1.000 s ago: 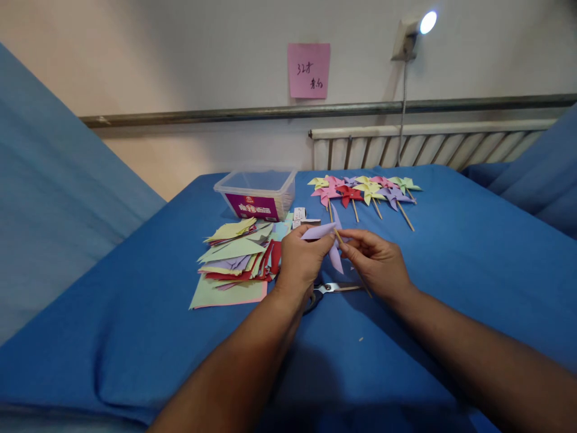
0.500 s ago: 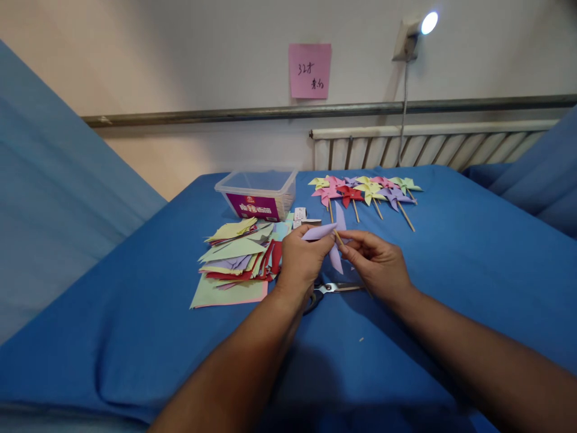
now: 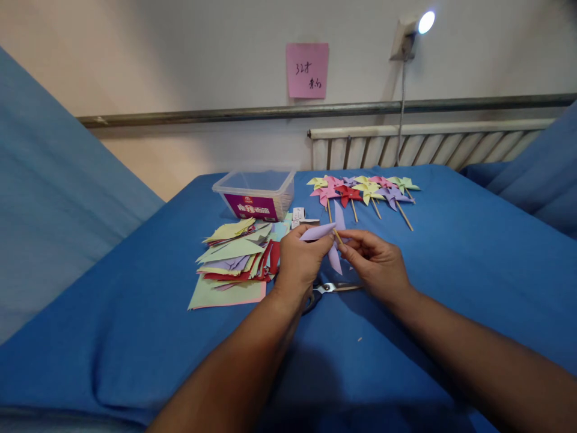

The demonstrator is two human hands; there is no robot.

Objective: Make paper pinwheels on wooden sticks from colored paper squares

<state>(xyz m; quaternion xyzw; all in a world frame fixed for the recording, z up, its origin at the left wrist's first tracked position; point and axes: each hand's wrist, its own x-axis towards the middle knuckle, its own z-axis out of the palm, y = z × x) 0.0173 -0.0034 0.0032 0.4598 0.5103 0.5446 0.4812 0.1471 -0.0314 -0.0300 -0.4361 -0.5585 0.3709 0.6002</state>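
Head view: we hold both hands over a blue cloth-covered worktop (image 3: 135, 288).
Left hand (image 3: 301, 258): pinching a lilac folded-paper pinwheel (image 3: 318, 232) between thumb and fingers.
Right hand (image 3: 381, 263): pinching a thin tan stick (image 3: 338, 237), its upper end against the pinwheel.
Lilac pinwheel: between our hands, beyond the black-handled metal scissors (image 3: 345, 287).
Left of us: a pile of multicoloured paper pieces (image 3: 234, 248).

Handwritten "32" on a pink note (image 3: 307, 81)
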